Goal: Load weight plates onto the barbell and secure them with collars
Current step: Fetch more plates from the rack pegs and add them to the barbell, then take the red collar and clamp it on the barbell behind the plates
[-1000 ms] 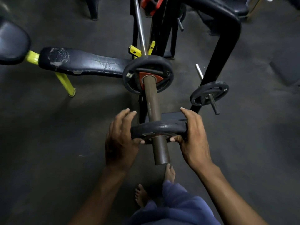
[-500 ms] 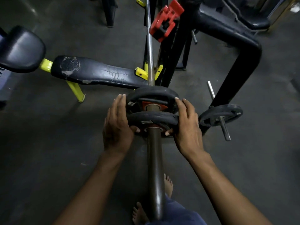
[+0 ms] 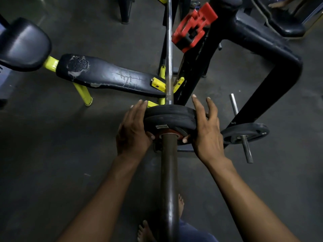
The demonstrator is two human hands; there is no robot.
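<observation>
The barbell sleeve runs from the bottom of the view up to two black weight plates stacked together at its inner end. The near plate sits flush against the far plate. My left hand grips the near plate's left edge, thumb on its face. My right hand holds its right edge, thumb near the hub, fingers spread over the rim. A red collar hangs on the black rack upright above. The thin bar shaft continues upward.
A black padded bench with yellow legs lies to the left. The black rack frame bends around on the right. Another small black plate sits on a storage peg at right. My bare feet stand below the sleeve.
Both hands slid the near plate along the sleeve, from near its outer end until it sits against the far plate. The view has moved closer.
</observation>
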